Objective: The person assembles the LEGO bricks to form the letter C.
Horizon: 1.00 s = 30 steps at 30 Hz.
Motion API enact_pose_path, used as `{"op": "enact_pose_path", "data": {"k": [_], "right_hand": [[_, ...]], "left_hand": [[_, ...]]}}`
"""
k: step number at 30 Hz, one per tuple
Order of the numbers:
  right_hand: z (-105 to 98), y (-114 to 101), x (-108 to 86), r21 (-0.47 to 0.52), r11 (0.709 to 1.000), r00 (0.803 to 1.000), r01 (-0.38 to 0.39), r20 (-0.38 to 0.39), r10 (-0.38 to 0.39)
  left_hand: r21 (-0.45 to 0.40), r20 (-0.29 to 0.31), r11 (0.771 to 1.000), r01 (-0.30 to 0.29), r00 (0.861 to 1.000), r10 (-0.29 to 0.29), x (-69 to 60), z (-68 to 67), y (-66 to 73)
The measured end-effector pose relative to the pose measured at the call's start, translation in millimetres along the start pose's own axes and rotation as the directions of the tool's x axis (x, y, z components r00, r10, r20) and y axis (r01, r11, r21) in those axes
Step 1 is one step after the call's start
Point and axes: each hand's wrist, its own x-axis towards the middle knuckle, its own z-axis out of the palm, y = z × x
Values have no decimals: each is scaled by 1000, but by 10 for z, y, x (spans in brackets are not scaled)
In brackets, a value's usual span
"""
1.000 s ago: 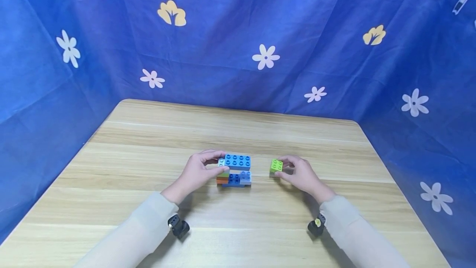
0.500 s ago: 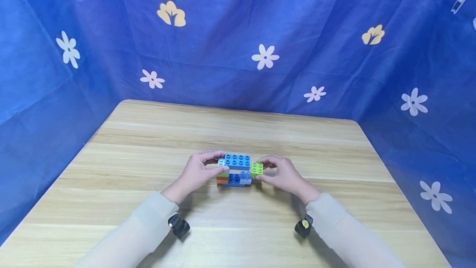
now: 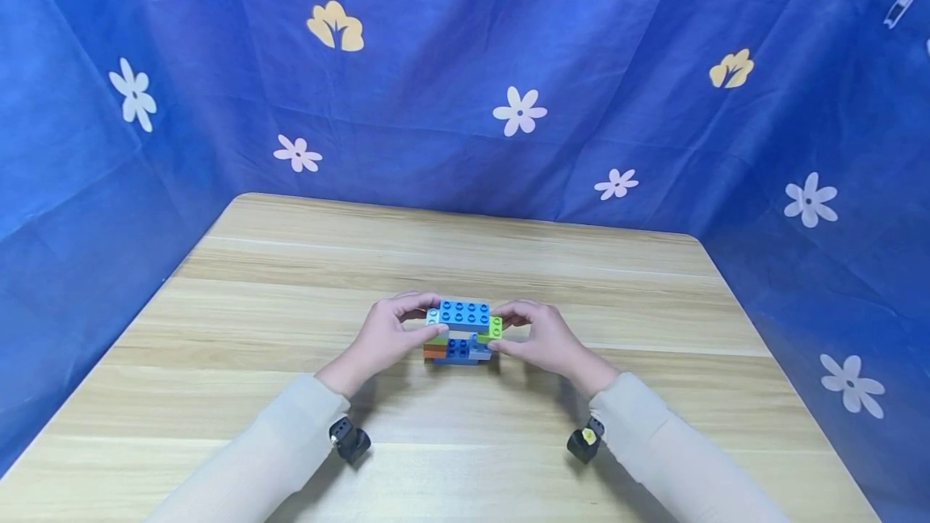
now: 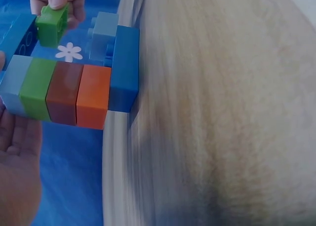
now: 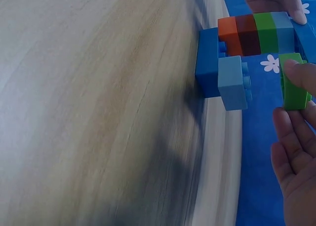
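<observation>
My right hand (image 3: 541, 337) pinches a lime green toy building brick (image 5: 295, 87) at the underside of the right end of a long blue brick (image 3: 465, 313). Whether it is pressed on fully I cannot tell. That blue brick tops a column of light blue (image 4: 16, 82), green (image 4: 37, 85), brown (image 4: 64, 90) and orange (image 4: 93, 92) bricks. My left hand (image 3: 385, 337) holds the column's upper end. A second long blue brick (image 5: 207, 63) forms the base. On its right end sits another light blue brick (image 5: 232, 82), with a gap between it and the pinched brick.
The wooden table (image 3: 465, 442) extends around the brick structure on all sides. A blue cloth (image 3: 414, 63) with flower and tree prints hangs behind and beside the table. Each sleeved wrist wears a small black camera (image 3: 350, 441).
My right hand has moved left with the lime green brick, from clear of the structure to partly beneath the top blue brick. The left hand has stayed in place on the column.
</observation>
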Motion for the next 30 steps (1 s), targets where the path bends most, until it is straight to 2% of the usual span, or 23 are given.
{"op": "enact_pose_path", "data": {"k": [8, 15, 23, 30], "right_hand": [[15, -30, 5, 5, 1000, 1000, 6, -11, -6], [19, -32, -2, 17, 1000, 1000, -12, -12, 12], [51, -24, -25, 58, 998, 998, -38, -38, 40], [77, -20, -34, 89, 996, 997, -26, -66, 32]], "left_hand": [[49, 12, 997, -67, 998, 66, 3, 8, 6], [81, 17, 996, -49, 999, 48, -2, 11, 33], [144, 32, 984, -109, 994, 106, 1, 1, 32], [156, 29, 982, -103, 995, 100, 0, -4, 28]]}}
